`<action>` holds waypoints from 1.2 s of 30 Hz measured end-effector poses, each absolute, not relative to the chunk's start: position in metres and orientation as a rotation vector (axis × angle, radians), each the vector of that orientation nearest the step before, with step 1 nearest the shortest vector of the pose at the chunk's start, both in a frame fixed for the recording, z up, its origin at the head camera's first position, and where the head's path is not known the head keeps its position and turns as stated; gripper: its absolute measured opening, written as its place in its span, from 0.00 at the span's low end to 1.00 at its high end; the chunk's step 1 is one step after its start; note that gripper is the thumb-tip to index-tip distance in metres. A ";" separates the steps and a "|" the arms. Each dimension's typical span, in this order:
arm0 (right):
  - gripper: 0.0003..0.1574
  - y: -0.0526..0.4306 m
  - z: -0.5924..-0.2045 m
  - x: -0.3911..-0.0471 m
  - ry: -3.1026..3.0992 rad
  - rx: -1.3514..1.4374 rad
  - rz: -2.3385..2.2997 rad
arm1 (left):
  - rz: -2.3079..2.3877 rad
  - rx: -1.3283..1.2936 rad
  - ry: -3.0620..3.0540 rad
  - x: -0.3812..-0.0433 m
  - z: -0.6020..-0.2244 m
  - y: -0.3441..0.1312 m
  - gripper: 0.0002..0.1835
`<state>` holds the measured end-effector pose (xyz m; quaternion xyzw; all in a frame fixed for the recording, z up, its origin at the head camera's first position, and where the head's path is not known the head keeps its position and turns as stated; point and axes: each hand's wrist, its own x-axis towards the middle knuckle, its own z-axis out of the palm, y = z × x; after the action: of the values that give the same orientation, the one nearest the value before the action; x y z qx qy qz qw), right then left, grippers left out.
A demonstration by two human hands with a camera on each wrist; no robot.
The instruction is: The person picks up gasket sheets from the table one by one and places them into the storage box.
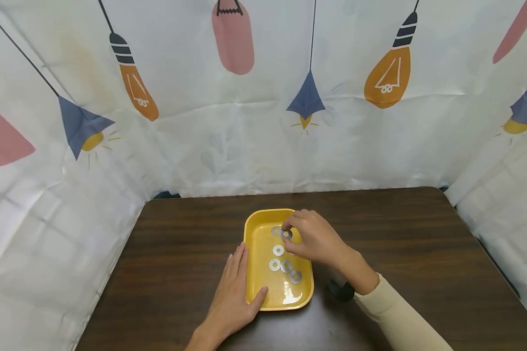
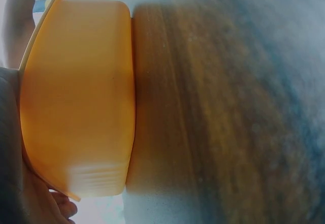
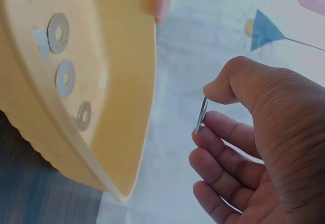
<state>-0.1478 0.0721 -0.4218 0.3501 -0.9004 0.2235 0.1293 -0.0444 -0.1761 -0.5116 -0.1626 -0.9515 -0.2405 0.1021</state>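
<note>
A yellow tray point(image 1: 256, 292) stands on the dark wooden table, with several flat metal washers lying on its floor, among them one washer point(image 1: 278, 250) near the middle. My right hand point(image 1: 318, 239) is over the tray's far right part and pinches a washer point(image 3: 201, 115) between thumb and fingertips. That washer shows edge-on in the right wrist view. My left hand point(image 1: 233, 297) rests along the tray's left side, its fingers straight and its thumb over the near rim. In the left wrist view the tray's outer wall point(image 2: 81, 97) fills much of the left side.
The brown wood-grain table point(image 1: 167, 273) extends on both sides of the tray. A white curtain point(image 1: 246, 161) printed with lamps and bulbs hangs behind it and at the sides. A black strapped object point(image 1: 340, 291) is at the right wrist.
</note>
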 end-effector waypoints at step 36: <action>0.10 0.043 -0.421 -0.159 -2.644 1.151 0.613 | -0.725 -0.505 -2.787 -0.046 -0.511 -0.176 0.56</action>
<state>-0.1592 0.0428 -0.4206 0.3886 -0.8927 0.2068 0.0965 -0.0464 -0.1760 -0.5108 -0.1715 -0.9476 -0.2466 0.1085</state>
